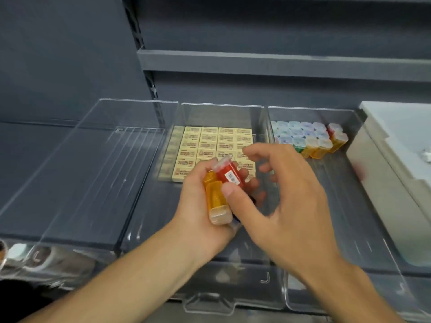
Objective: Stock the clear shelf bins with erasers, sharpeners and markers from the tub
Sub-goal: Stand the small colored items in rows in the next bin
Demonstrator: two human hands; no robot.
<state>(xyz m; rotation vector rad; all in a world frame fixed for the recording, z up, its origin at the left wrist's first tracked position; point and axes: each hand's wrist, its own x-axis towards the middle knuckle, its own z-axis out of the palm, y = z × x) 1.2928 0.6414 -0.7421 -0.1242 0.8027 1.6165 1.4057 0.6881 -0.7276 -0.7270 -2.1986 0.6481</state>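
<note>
A red sharpener [229, 174] sits on top of a small bundle with orange sharpeners [215, 199], clamped in the left hand [198, 206] over the middle bin [161, 206], just in front of the erasers [210, 143]. The right hand [291, 201] is spread, with its thumb on the red one and its fingers apart above (no pinch closed yet). The step looks like sharpener stocking. Next, the right hand should pinch the red one and stand it beside the rows [303, 136] in the right bin [345, 194].
</note>
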